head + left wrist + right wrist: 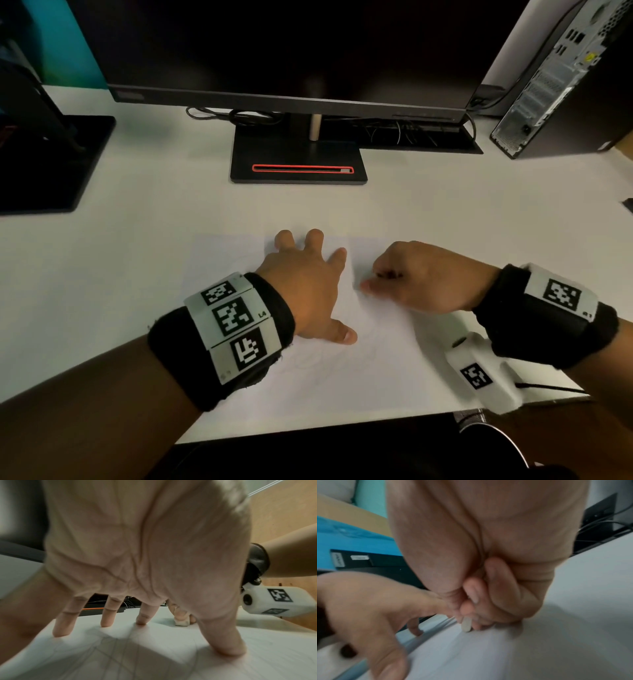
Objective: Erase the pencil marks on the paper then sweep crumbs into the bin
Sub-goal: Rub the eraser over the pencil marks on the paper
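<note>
A white sheet of paper (342, 370) with faint pencil lines (109, 650) lies on the white desk near the front edge. My left hand (308, 287) presses down on it with fingers spread and straight, thumb (228, 642) planted on the sheet. Just to the right, my right hand (404, 277) is curled and pinches a small white eraser (466, 624), whose tip touches the paper. The eraser (182, 622) also shows past my left palm in the left wrist view. In the head view my fingers hide the eraser. No crumbs or bin are visible.
A black monitor stand (298, 164) with a red-edged slot sits behind the paper, cables (239, 116) behind it. A second black stand (51, 161) is at far left. A computer tower (555, 85) stands at back right. The desk's front edge (308, 431) runs just below the paper.
</note>
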A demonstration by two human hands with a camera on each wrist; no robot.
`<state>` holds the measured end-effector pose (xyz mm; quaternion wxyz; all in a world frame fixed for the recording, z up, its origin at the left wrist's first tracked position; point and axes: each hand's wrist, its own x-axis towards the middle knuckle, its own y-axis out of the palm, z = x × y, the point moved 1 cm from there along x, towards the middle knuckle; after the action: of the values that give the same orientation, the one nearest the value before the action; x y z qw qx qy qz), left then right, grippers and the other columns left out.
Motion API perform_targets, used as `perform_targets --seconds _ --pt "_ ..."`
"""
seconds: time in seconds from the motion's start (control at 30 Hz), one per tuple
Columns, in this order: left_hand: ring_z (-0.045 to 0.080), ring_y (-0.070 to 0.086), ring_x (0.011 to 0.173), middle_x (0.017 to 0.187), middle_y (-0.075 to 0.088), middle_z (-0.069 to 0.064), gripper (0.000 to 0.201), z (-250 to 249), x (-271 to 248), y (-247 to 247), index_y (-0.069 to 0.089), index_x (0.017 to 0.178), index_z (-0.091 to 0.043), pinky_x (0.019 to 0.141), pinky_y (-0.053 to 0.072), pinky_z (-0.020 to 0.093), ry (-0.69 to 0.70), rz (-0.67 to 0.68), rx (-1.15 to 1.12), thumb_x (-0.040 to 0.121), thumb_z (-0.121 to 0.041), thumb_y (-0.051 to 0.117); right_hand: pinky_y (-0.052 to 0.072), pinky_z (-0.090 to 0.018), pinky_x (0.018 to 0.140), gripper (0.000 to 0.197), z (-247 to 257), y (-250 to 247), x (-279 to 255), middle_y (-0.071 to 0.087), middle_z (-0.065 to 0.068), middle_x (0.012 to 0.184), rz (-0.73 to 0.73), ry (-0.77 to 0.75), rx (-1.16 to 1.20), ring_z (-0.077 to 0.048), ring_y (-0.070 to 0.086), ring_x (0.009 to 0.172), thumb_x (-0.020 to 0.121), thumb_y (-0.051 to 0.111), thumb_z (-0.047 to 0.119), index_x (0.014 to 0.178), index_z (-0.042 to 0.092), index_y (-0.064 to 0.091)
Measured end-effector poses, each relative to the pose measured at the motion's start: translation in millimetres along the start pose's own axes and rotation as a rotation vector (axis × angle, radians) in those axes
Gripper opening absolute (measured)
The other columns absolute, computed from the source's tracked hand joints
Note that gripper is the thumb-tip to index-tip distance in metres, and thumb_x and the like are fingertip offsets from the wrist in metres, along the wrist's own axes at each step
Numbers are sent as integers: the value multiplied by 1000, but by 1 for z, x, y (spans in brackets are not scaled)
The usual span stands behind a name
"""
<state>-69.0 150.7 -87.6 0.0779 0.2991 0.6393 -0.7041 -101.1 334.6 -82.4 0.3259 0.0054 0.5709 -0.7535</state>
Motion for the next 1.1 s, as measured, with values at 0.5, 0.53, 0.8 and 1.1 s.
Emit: perform_targets --seconds 0.5,0.53,0.8,1.1 --pt "49 3 142 159 -8 10 109 -1 2 9 -11 156 -42 98 49 57 14 14 -26 79 -80 56 35 -31 54 51 -5 0 -2 43 -1 55 -39 62 39 -14 36 51 99 54 40 62 6 45" --pt "50 0 143 160 -12 10 105 -1 2 10 -12 154 -47 99 47 60 17 22 -38 80 -80 55 33 -30 52 51 -2 3 -3 40 0 55 -7 34 28 -13 33 50 100 54 40 60 9 43" --pt "52 -16 144 160 -26 11 120 -1 -2 7 -21 149 -54 105 41 61 32 112 -51 67 -87 61 37 -35 54 52 -10 -1 -6 48 -7 57 -44 18 47 -15 37 52 100 54 41 67 1 49" --pt "53 -16 143 159 -26 11 131 -2 -2 9 -25 147 -54 103 41 63 24 125 -39 58 -90 64 36 -32 55 50 -4 4 -5 46 -2 58 -40 -9 -18 -16 39 54 101 52 42 62 11 45"
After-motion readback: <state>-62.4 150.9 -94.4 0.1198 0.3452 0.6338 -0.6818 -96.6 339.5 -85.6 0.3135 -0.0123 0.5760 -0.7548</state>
